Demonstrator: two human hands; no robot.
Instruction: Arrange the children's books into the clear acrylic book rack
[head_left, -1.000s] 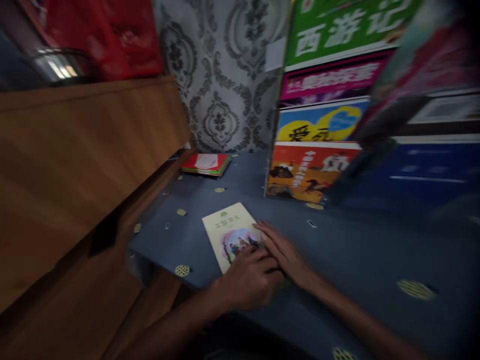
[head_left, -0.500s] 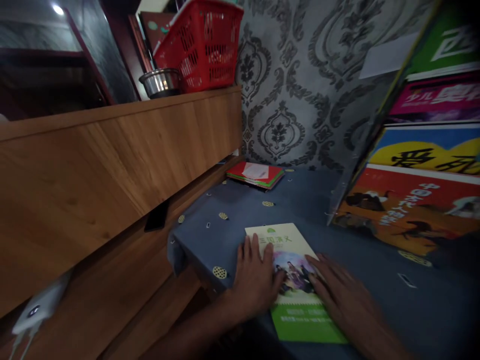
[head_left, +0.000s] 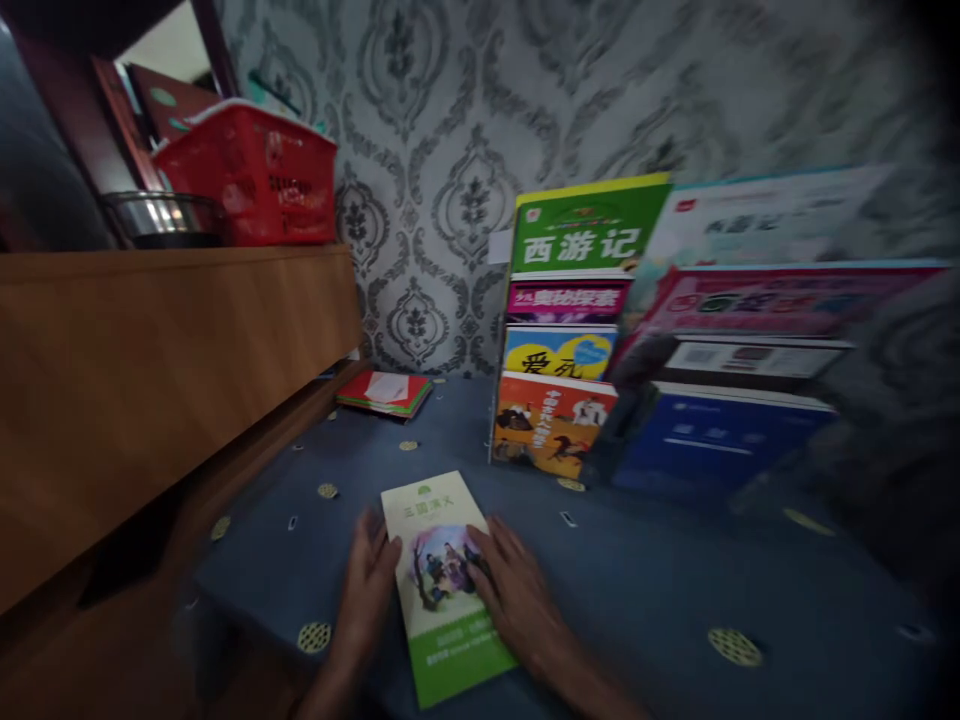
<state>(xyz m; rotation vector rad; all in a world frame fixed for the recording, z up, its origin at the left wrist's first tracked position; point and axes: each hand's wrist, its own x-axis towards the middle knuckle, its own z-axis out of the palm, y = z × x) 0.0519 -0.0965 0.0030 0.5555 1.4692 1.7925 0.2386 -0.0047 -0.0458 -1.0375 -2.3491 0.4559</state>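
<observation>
A paperback book [head_left: 450, 560] lies flat on the blue tablecloth, with a pale cover, a coloured picture of figures and a green lower band. Along its left edge is my left hand [head_left: 367, 575], somewhat blurred, fingers extended and the thumb at the cover's edge. My right hand [head_left: 517, 595] rests over the book's right side, its fingers stretched onto the picture. Neither hand is closed round the book. The undersides of my fingers are hidden.
Several books stand in a clear rack, including an orange one [head_left: 555, 425] and a blue one [head_left: 720, 440]. Thin red and green booklets [head_left: 360, 388] lie at the table's far left. On the wooden cabinet [head_left: 187, 340] stand a red basket [head_left: 255, 175] and a metal bowl [head_left: 161, 215].
My view has swung right, bringing more of the book rack into sight. My left hand has slid off the cover to the book's left edge; my right hand stays on the right side.
</observation>
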